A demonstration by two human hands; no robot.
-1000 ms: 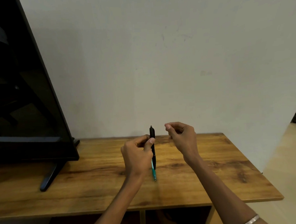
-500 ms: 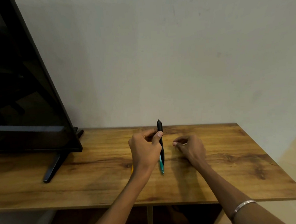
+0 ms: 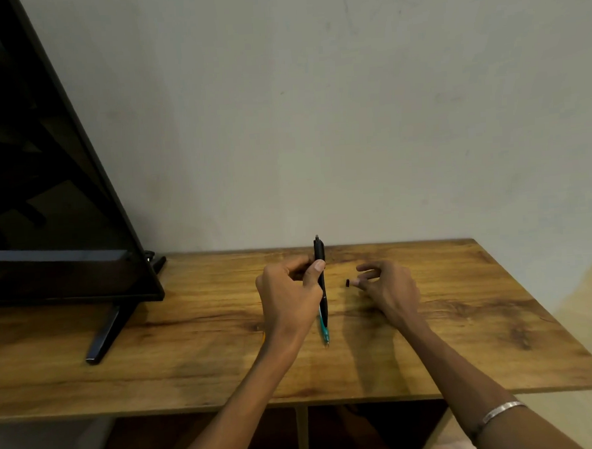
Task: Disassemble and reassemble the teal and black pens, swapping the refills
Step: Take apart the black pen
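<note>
Since half a second ago the right hand has spread its fingers and rests low over the table, where before it was curled into a loose pinch; a small dark piece now shows at the tip of one of its fingers, lying on or just above the wood. Whether that finger touches the piece cannot be told. A second ago this hand was raised beside the pen top. The left hand has hardly shifted.

That left hand is closed around a pen held nearly upright, thumb pressed on the black barrel near its upper part. Black makes up the upper and middle length, with the top end standing above the fingers against the wall. Below the hand a teal section sticks out, ending in a tip that points down at the table, close to the wood; contact cannot be judged.

A silver bangle sits on the right wrist. At the left a dark screen stands on the table on a black foot, well apart from both hands.
</note>
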